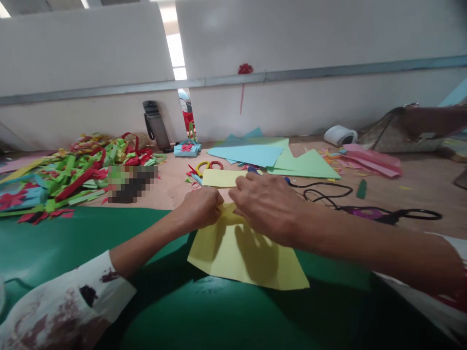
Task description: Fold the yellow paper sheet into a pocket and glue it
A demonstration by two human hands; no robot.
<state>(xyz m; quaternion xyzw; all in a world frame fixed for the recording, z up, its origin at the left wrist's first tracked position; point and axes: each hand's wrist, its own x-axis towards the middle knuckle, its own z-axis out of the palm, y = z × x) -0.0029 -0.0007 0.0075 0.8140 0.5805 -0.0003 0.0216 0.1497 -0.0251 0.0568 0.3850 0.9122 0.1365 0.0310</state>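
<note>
A sheet of yellow paper [251, 257] hangs toward me over the green surface, its wide lower edge free. My left hand [202, 206] is closed on its upper left part, fingers curled in. At its upper right, my right hand [268, 204] grips the same sheet with bent fingers, close to the left hand. The fingertips of both hands are partly hidden. Just beyond them lies a yellow paper strip [221, 178], and scissors with yellow and red handles [209, 167] rest behind it.
Blue paper sheets [248, 151] and green paper [306, 165] lie behind my hands. On the left is a heap of paper strips [83, 167]. A bottle [156, 126] stands against the wall. To the right are a black cord [328, 194], pink paper [372, 160] and a bag [408, 129].
</note>
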